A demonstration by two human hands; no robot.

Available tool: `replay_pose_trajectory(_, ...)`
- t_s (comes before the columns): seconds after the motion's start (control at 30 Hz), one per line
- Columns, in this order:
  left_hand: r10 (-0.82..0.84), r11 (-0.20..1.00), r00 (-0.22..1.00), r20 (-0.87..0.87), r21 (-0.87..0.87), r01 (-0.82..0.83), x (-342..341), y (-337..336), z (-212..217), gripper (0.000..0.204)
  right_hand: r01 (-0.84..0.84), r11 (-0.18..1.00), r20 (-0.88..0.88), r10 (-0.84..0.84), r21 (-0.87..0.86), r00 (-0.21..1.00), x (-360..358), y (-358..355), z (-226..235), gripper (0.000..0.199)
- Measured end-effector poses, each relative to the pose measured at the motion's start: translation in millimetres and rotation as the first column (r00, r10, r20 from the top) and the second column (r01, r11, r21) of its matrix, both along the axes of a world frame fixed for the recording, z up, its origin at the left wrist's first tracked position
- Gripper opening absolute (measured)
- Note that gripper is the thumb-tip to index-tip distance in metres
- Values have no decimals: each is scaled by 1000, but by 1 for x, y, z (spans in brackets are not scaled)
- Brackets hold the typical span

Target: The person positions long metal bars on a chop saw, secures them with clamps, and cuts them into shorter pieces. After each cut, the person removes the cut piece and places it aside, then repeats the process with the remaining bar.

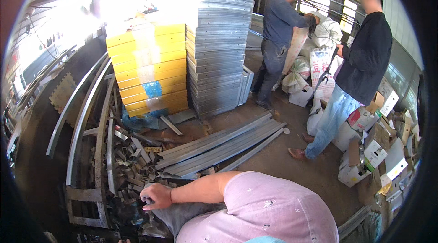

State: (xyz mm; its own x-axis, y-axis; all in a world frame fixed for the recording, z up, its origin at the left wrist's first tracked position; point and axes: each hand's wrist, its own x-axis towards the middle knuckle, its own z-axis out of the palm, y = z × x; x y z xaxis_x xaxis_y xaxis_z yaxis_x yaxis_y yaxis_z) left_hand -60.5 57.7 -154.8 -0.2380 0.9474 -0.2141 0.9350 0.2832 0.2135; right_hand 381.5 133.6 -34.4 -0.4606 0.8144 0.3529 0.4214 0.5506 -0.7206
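Observation:
My right arm, in a pink short sleeve [273,202], reaches left across the lower part of the view. My right hand [158,196] lies by the grey cloth of a trouser leg [191,213], its fingers curled over something dark grey that I cannot make out. Just beyond it spreads a heap of short metal offcuts [132,163]. Of my left hand [124,241], only what look like fingertips show at the bottom edge, so its grip is hidden. Long grey metal profiles [223,145] lie on the floor ahead.
Yellow panels [153,67] and grey metal panels [223,47] stand in tall stacks. Curved metal rails [86,120] run along the left. One person [278,28] handles sacks [327,33]; another [365,51] holds a black strap-like thing. Cardboard boxes [353,165] crowd the right.

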Motion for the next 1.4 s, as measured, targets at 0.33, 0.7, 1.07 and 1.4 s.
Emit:
replay_pose_trajectory(0.33,-219,970,971,-99,80,227,-33,-1,-37,47,14,998,18,-15,61,1000,0,4,-2,48)
replay_pose_trajectory(0.7,-156,966,987,-20,203,157,-7,-7,-29,42,20,999,80,-23,34,997,4,3,2,45)
replay_pose_trajectory(1.07,-6,990,1000,4,141,6,-1,-11,-6,52,21,1000,73,-22,10,997,-2,2,8,45)
replay_pose_trajectory(1.4,35,999,998,48,35,-37,17,-10,25,55,13,999,71,-16,33,997,-1,4,4,43)
